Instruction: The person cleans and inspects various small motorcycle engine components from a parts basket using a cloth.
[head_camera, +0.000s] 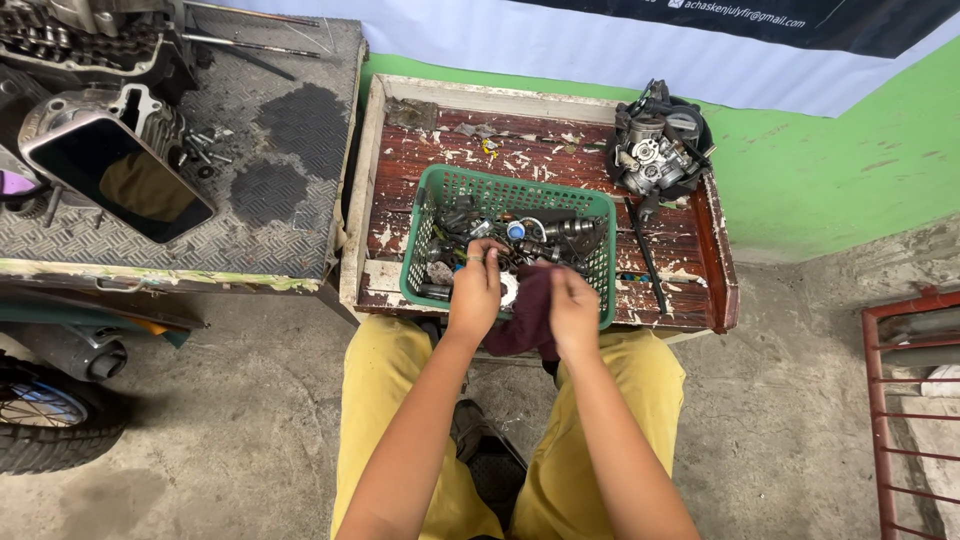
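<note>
Left hand (475, 290) fingers curled, pinching small metal part, reaching among parts in green basket (430, 195) ahead of fingertips. Right hand (572, 305) fingers closed on maroon rag (527, 315), bunched beside left hand, likely for wiping. Carburetor (655, 150) well beyond, apart.

head | 1 view | looks steeply down from above | near lap and green basket (420, 240)
</note>
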